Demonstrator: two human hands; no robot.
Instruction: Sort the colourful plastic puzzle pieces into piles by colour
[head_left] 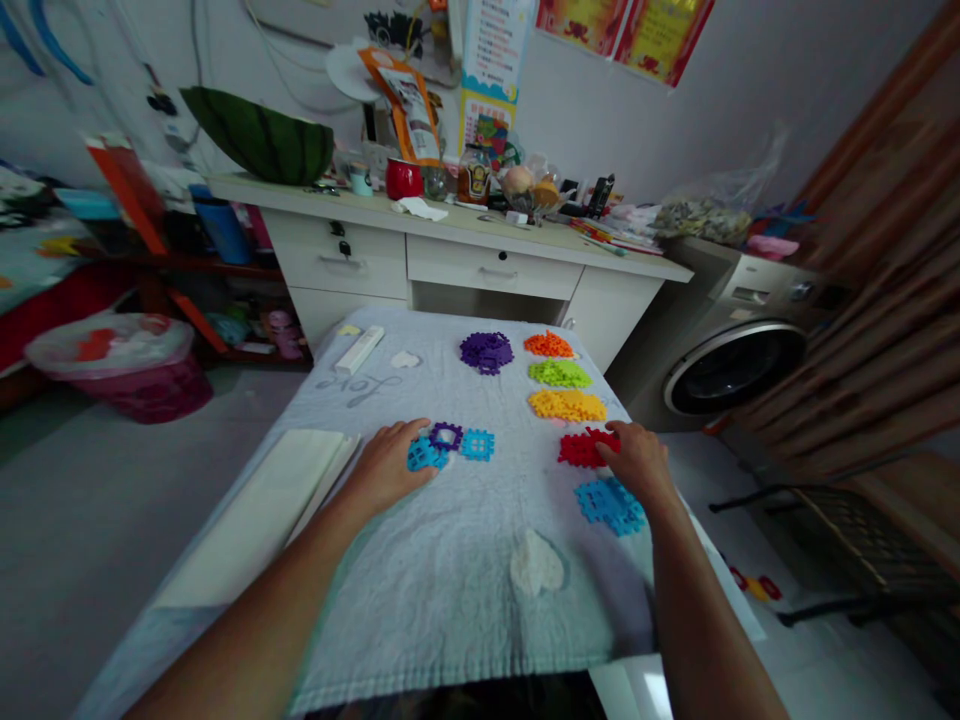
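Note:
On the cloth-covered table, my left hand (391, 462) has its thumb and fingers around light blue interlocking plastic blocks (426, 454). These touch a purple square block (446, 436), with another light blue square block (478, 445) on its right. My right hand (636, 458) is at the pile of red interlocking blocks (579, 448), thumb and forefinger closed in on a red piece at its right edge. Nearer to me lies a pile of blue blocks (611, 504). Beyond the red pile are yellow (568, 405), lime green (560, 374) and orange blocks (548, 344). Purple blocks (486, 352) are heaped at the far middle.
A long white box (361, 350) lies at the table's far left. Folded pale material (262, 500) rests along the left edge. A white drawer desk (487, 265) stands behind, a washing machine (720, 330) to the right, a pink bin (142, 375) to the left.

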